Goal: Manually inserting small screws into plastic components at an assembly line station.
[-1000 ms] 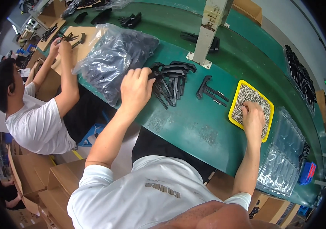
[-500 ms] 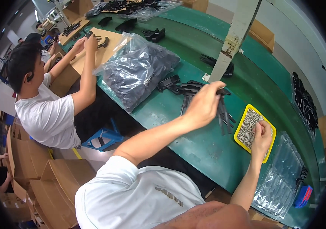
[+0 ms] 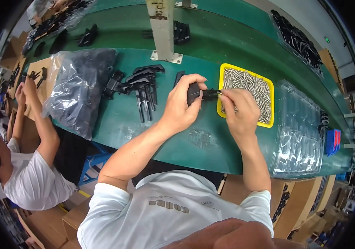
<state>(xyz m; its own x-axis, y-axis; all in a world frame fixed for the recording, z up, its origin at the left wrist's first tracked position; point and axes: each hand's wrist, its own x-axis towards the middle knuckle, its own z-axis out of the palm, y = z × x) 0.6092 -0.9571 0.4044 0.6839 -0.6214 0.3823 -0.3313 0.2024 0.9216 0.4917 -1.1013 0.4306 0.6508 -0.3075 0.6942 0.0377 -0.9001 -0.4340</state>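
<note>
My left hand [image 3: 181, 103] is closed round a black plastic part [image 3: 193, 93] with a thick rounded head. Its narrow prongs point right, toward the tray. My right hand [image 3: 242, 110] pinches a small metal pin [image 3: 220, 93], mostly hidden by the fingertips, at the prong ends. Beneath and behind that hand lies a yellow-rimmed tray [image 3: 271, 103] filled with silvery metal pins [image 3: 248, 85]. Similar black plastic parts [image 3: 146, 85] lie in a loose group on the green bench, left of my left hand.
A big clear bag of dark parts [image 3: 79, 89] sits on the bench [image 3: 165, 145] at left. A metal post [image 3: 160, 33] rises behind my hands. Clear plastic trays [image 3: 300, 128] lie at right, near a blue box [image 3: 333, 142]. A co-worker [image 3: 32, 174] works at far left.
My right hand has come out of the pin tray to the black part. My left hand has lifted that part from the bench group and brought it over. The view has turned right.
</note>
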